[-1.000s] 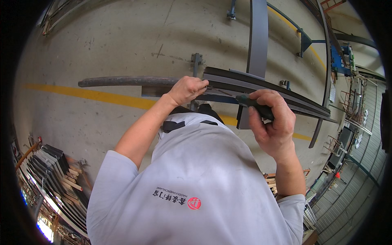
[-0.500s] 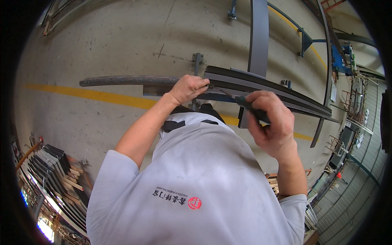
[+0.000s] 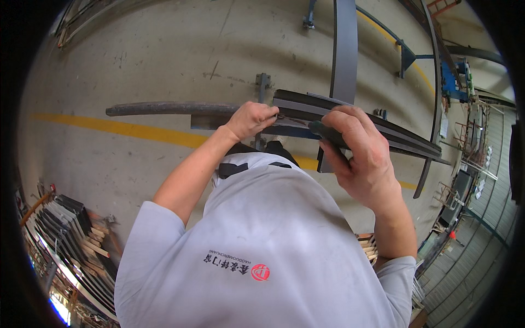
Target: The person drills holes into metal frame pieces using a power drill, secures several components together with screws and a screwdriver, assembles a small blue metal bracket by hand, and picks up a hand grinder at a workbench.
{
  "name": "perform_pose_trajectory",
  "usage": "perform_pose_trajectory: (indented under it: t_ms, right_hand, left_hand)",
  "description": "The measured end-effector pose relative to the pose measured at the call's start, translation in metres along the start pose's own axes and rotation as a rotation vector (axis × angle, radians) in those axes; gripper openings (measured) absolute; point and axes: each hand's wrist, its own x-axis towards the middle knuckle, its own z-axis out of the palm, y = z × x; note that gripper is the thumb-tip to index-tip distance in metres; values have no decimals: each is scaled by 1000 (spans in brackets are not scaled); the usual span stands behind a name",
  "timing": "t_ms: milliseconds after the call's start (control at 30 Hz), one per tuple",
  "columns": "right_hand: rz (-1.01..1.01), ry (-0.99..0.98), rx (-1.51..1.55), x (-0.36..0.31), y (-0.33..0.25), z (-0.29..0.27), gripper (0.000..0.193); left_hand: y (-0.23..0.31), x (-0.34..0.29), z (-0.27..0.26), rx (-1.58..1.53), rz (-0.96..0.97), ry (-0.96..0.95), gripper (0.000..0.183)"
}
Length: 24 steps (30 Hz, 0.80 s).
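Observation:
My right hand (image 3: 361,150) is wrapped round the dark handle of a screwdriver (image 3: 326,134). Its thin shaft points left, toward the fingertips of my left hand (image 3: 251,118). Those fingers are pinched together at the left end of the long dark grey metal profiles (image 3: 309,104); whatever small piece they hold is too tiny to name. The profiles lie side by side in front of my waist, running off to the right. Where the screwdriver's tip meets the work is hard to make out, close to my left fingertips.
A long dark bar (image 3: 169,108) extends left across a support stand (image 3: 263,81). One broad grey profile (image 3: 344,54) reaches away from me. Stacked dark profiles with wooden spacers (image 3: 71,227) are at the lower left. A yellow line (image 3: 117,127) crosses the concrete floor.
My right hand has shifted slightly left and up with the screwdriver, closer to my left hand, and its grip looks turned. My left hand has stayed in place.

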Motion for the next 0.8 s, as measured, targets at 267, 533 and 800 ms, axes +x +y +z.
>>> perform_pose_trajectory:
  t_ms: [267,533,800]
  right_hand:
    - [-24,118,116,8,-3,10,31]
    - [462,489,602,-57,70,3,15]
    - [581,497,1024,-155,196,43,25]
  left_hand:
    - [-4,-11,-26,-85,-14,-20,16]
    - [14,-34,-60,-956,-656,218,14]
    - [88,-34,-87,-1130,-546,295,20]
